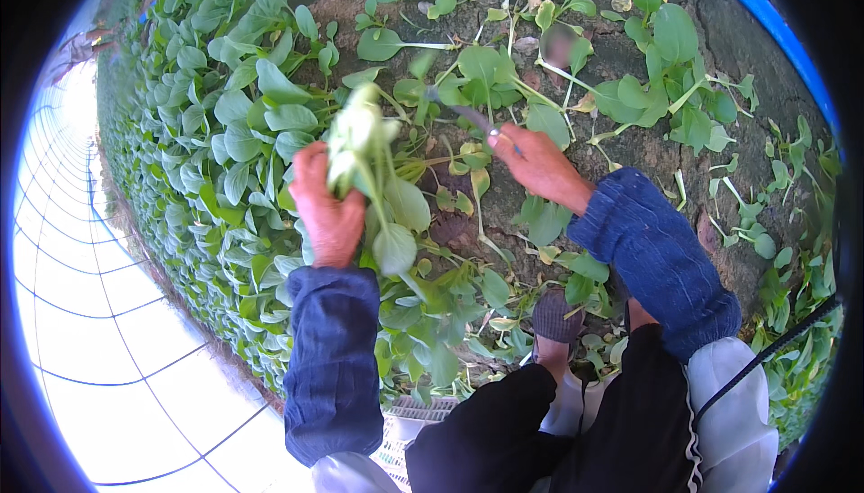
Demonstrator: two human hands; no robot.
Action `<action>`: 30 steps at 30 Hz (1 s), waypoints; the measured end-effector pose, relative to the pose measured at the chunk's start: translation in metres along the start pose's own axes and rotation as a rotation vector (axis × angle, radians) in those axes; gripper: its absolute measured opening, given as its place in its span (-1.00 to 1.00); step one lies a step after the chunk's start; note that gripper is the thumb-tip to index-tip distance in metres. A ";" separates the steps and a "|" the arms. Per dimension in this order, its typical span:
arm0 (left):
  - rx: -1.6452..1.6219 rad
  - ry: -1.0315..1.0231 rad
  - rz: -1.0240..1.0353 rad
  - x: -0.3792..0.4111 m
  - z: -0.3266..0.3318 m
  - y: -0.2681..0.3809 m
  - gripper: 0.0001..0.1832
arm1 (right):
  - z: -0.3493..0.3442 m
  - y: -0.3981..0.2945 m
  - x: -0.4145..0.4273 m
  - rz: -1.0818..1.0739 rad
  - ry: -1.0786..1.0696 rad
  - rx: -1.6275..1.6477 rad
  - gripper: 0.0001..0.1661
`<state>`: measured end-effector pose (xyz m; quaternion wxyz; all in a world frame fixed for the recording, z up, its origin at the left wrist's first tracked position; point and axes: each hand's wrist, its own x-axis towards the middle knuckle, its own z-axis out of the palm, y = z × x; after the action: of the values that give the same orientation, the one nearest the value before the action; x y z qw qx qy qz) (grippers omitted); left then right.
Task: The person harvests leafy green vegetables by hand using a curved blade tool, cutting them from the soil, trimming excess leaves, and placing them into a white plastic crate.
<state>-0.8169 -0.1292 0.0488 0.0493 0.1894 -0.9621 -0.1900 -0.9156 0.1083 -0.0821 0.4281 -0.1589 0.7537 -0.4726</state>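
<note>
My left hand (329,206) is closed around a bunch of leafy greens (364,149), its pale stem end raised and blurred. To its right, my right hand (540,162) grips a knife (472,117) by the handle, the blade pointing up and left over cut leaves. The hands are apart, and the blade does not touch the bunch. Standing leafy green plants (243,135) grow thickly beside and beyond my left hand. Loose leaves (547,122) lie on the soil around my right hand.
A white plastic crate (422,408) stands by my legs, partly hidden. My foot (557,317) rests among leaves on the cracked soil (709,176). A blue band (763,14) curves along the upper right. Netting (101,270) borders the bed at left, and a person (77,48) is at the far upper left.
</note>
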 end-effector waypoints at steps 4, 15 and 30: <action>-0.728 0.354 -0.303 0.000 -0.050 0.031 -0.53 | -0.014 -0.018 -0.030 -0.204 0.177 0.137 -0.68; 0.206 -0.779 0.485 -0.025 -0.029 0.102 -0.55 | 0.029 -0.005 -0.034 0.048 -0.084 -0.241 -0.61; 0.754 -0.482 0.381 -0.049 0.022 0.015 -0.59 | 0.038 -0.011 -0.026 0.121 -0.223 -0.189 -0.52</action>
<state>-0.7803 -0.0896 0.0336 -0.2131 -0.0346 -0.9655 0.1457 -0.8722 0.0974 -0.0675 0.5199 -0.2042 0.7510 -0.3521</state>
